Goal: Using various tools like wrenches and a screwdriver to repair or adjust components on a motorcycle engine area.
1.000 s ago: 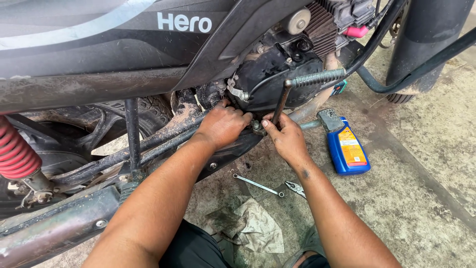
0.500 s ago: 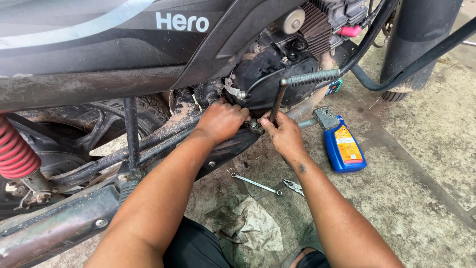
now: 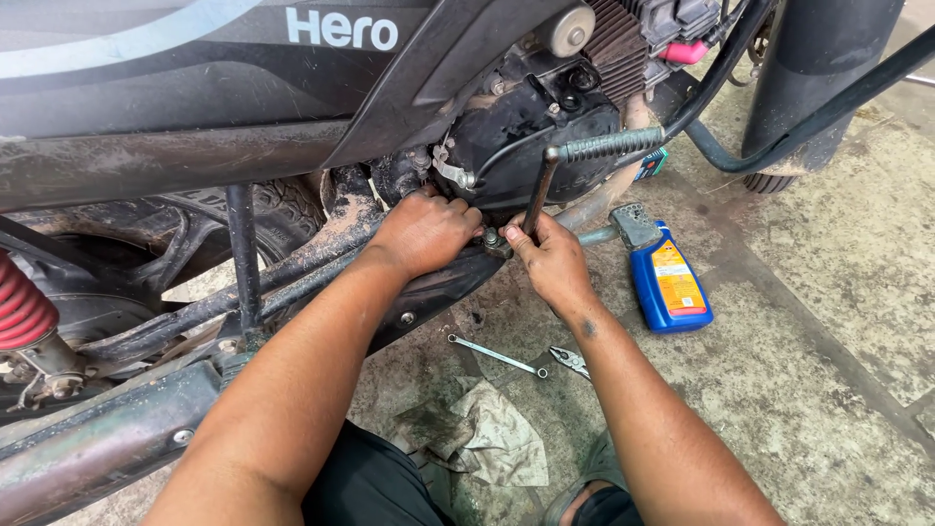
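Kick lever (image 3: 539, 200): a thin steel rod, dull and grimy, rising from a small bolt fitting (image 3: 494, 239) low on the black engine case (image 3: 516, 146). Its long axis runs nearly upright, leaning a little to the right as it climbs. At the top it bends into a ribbed, rubber-sleeved foot peg (image 3: 609, 146) that points right and slightly up.

Right hand (image 3: 550, 261): fingers closed around the base of the lever, thumb pressed toward the fitting. Skin smeared with grease.

Left hand (image 3: 426, 232): fingers curled down over the mud-caked frame tube (image 3: 321, 248), just left of the fitting, tips tucked out of sight. Cannot tell whether they pinch anything.

Surrounds:
- Engine case is cast metal, matte black, with a ribbed cylinder block above.
- Blue plastic oil bottle (image 3: 670, 282) lies flat on rough concrete (image 3: 838, 292), cap toward the engine.
- A slim chrome spanner (image 3: 497, 355) and pliers (image 3: 570, 362) lie on the ground below the right wrist.
- A crumpled, stained rag (image 3: 487, 438) sits between the forearms.
- Red coil spring (image 3: 21, 302) at far left.
- Rusty exhaust pipe (image 3: 97, 448) at lower left.
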